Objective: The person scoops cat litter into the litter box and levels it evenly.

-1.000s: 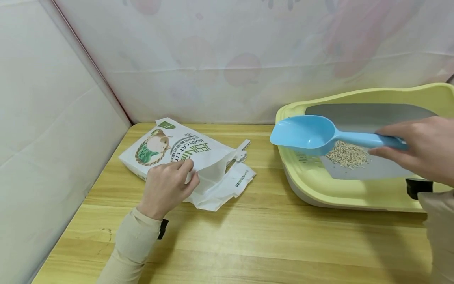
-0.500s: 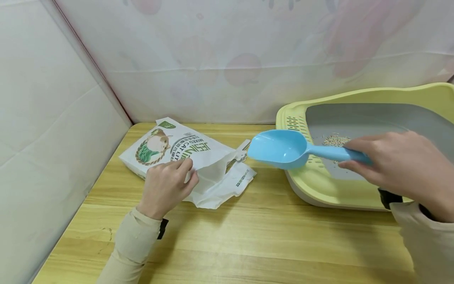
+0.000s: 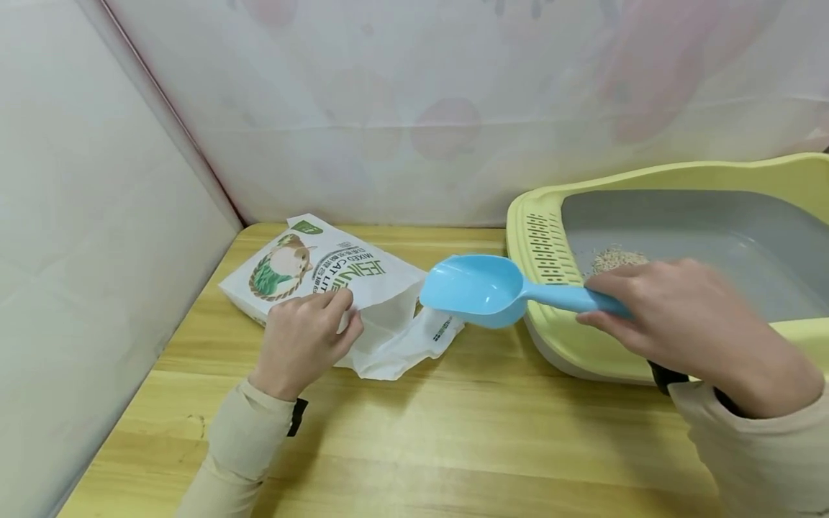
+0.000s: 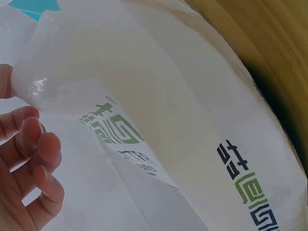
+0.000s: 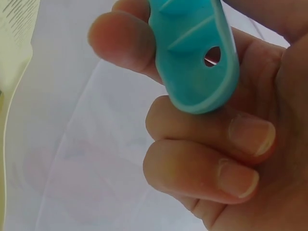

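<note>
A white cat litter bag (image 3: 350, 262) lies on its side with its torn mouth facing right. My left hand (image 3: 307, 342) pinches the upper edge of that mouth between thumb and finger, and the left wrist view shows the bag (image 4: 144, 96) lifted there. By its handle my right hand (image 3: 693, 327) grips a blue scoop (image 3: 479, 288), hollow side up, over the bag's mouth flap. No litter shows in the scoop's bowl. In the right wrist view the handle end (image 5: 199, 72) of the scoop, with a hole in it, lies between the fingers.
A yellow litter box (image 3: 557, 331) with a grey inside stands at the right. Its slotted ledge (image 3: 544, 244) faces the bag. A small heap of pellet litter (image 3: 615, 259) lies in the box. Everything stands on a wooden table (image 3: 440, 446) against pale curtains (image 3: 388, 108).
My right hand has carried the scoop left and nearer to me, from above the litter box to the bag's mouth. The left hand keeps its hold in the same place.
</note>
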Tool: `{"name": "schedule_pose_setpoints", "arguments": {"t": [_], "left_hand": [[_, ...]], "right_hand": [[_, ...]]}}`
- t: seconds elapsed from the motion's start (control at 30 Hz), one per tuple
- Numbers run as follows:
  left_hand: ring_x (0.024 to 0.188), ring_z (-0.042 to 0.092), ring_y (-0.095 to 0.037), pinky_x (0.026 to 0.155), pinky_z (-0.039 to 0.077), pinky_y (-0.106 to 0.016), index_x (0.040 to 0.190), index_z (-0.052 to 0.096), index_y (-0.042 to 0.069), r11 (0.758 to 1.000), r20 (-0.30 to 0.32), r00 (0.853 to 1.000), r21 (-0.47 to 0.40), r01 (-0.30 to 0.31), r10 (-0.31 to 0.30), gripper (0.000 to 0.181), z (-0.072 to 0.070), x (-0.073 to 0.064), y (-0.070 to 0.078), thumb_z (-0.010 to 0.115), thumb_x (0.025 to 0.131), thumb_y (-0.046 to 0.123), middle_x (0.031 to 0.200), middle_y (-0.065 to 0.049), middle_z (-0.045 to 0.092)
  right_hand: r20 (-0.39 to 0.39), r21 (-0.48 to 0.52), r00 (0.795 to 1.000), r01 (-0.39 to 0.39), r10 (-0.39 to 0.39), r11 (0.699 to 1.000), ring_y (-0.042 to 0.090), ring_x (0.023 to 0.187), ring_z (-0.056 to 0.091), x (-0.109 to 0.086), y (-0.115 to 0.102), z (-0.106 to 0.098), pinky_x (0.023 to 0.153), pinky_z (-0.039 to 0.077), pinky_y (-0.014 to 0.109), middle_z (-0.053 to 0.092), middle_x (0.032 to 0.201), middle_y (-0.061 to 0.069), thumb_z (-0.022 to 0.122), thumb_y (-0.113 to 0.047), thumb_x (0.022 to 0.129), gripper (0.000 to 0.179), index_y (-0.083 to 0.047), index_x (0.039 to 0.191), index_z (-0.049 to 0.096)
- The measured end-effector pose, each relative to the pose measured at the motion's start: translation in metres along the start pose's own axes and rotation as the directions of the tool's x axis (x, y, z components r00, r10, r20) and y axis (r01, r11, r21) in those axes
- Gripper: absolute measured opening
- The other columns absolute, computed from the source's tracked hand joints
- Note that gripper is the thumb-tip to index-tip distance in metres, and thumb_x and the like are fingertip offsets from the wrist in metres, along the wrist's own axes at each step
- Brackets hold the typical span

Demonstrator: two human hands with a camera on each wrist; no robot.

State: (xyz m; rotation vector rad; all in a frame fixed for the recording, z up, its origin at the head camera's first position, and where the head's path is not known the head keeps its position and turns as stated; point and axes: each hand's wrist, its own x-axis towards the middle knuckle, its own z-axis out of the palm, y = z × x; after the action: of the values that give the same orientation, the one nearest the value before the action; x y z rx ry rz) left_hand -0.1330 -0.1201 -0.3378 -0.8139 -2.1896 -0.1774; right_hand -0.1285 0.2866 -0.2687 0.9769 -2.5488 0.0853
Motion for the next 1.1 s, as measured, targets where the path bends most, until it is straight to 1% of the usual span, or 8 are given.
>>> {"name": "schedule_pose_setpoints", "arguments": {"t": [0.1, 0.13, 0.27, 0.33, 0.37, 0.5, 0.67, 1.1], "left_hand": [[0.039, 0.036, -0.012, 0.037, 0.022, -0.023, 0.072, 0.047, 0.009, 1.000, -0.004, 1.000, 0.004, 0.000, 0.000, 0.014, 0.000, 0.001, -0.001, 0.051, 0.086, 0.012, 0.052, 0.005, 0.037], [0.039, 0.035, -0.011, 0.037, 0.022, -0.023, 0.072, 0.047, 0.009, 1.000, -0.007, 1.000, 0.006, 0.002, -0.002, 0.015, 0.000, 0.001, -0.001, 0.050, 0.086, 0.012, 0.051, 0.006, 0.037], [0.039, 0.034, -0.011, 0.037, 0.020, -0.022, 0.072, 0.047, 0.009, 1.000, -0.017, 1.000, 0.001, 0.008, -0.008, 0.015, 0.000, 0.000, -0.001, 0.050, 0.086, 0.013, 0.051, 0.006, 0.036], [0.039, 0.034, -0.010, 0.038, 0.021, -0.022, 0.073, 0.048, 0.009, 1.000, -0.017, 1.000, -0.002, 0.008, -0.008, 0.014, 0.001, 0.000, -0.001, 0.050, 0.086, 0.013, 0.052, 0.006, 0.036], [0.039, 0.034, -0.010, 0.038, 0.021, -0.022, 0.073, 0.048, 0.009, 1.000, -0.017, 1.000, -0.003, 0.007, -0.007, 0.014, 0.001, 0.000, -0.001, 0.051, 0.086, 0.013, 0.052, 0.006, 0.036], [0.039, 0.034, -0.011, 0.038, 0.020, -0.022, 0.074, 0.049, 0.008, 1.000, -0.017, 1.000, -0.001, 0.008, -0.008, 0.014, 0.001, -0.001, -0.001, 0.051, 0.086, 0.013, 0.052, 0.006, 0.036], [0.040, 0.033, -0.010, 0.038, 0.019, -0.023, 0.074, 0.048, 0.008, 1.000, -0.021, 1.000, -0.001, 0.010, -0.010, 0.015, 0.002, -0.002, -0.001, 0.050, 0.088, 0.014, 0.052, 0.006, 0.034], [0.040, 0.030, -0.009, 0.038, 0.019, -0.022, 0.074, 0.047, 0.009, 1.000, -0.005, 1.000, -0.011, 0.000, 0.000, 0.016, 0.002, -0.002, -0.002, 0.049, 0.089, 0.015, 0.052, 0.007, 0.032]], "right_hand": [[0.000, 0.005, 1.000, 0.003, -0.003, 1.000, 0.006, 0.053, 0.032, 0.003, -0.003, 0.002, 0.043, 0.029, 0.029, 0.049, 0.070, -0.014, 0.057, -0.058, 0.096, 0.042, -0.021, 0.076, 0.060], [0.001, 0.008, 1.000, 0.007, -0.007, 1.000, 0.006, 0.054, 0.033, 0.003, -0.004, 0.003, 0.043, 0.029, 0.030, 0.050, 0.070, -0.014, 0.056, -0.058, 0.097, 0.042, -0.021, 0.076, 0.060], [0.017, 0.008, 0.999, 0.029, -0.029, 1.000, 0.008, 0.054, 0.033, 0.008, -0.010, 0.008, 0.044, 0.029, 0.031, 0.046, 0.067, -0.014, 0.072, -0.044, 0.089, 0.032, -0.023, 0.072, 0.055], [0.030, 0.016, 0.999, 0.044, -0.045, 0.999, 0.007, 0.053, 0.032, 0.011, -0.014, 0.010, 0.045, 0.028, 0.030, 0.043, 0.064, -0.015, 0.081, -0.030, 0.078, 0.031, -0.023, 0.071, 0.052], [0.039, 0.022, 0.998, 0.051, -0.052, 0.998, 0.007, 0.052, 0.031, 0.013, -0.015, 0.011, 0.044, 0.028, 0.030, 0.042, 0.063, -0.015, 0.083, -0.029, 0.076, 0.032, -0.023, 0.070, 0.052], [0.084, 0.047, 0.995, 0.057, -0.061, 0.997, 0.007, 0.051, 0.030, 0.018, -0.020, 0.014, 0.044, 0.027, 0.029, 0.039, 0.061, -0.014, 0.085, -0.027, 0.078, 0.034, -0.022, 0.070, 0.052], [0.149, 0.080, 0.988, 0.037, -0.049, 0.996, 0.008, 0.050, 0.031, 0.023, -0.026, 0.020, 0.045, 0.029, 0.030, 0.041, 0.062, -0.014, 0.085, -0.027, 0.080, 0.033, -0.022, 0.071, 0.053], [0.165, 0.114, 0.979, 0.106, -0.124, 0.988, 0.008, 0.053, 0.037, 0.039, -0.047, 0.037, 0.046, 0.036, 0.031, 0.045, 0.062, -0.012, 0.084, -0.026, 0.081, 0.030, -0.020, 0.070, 0.056]]}}
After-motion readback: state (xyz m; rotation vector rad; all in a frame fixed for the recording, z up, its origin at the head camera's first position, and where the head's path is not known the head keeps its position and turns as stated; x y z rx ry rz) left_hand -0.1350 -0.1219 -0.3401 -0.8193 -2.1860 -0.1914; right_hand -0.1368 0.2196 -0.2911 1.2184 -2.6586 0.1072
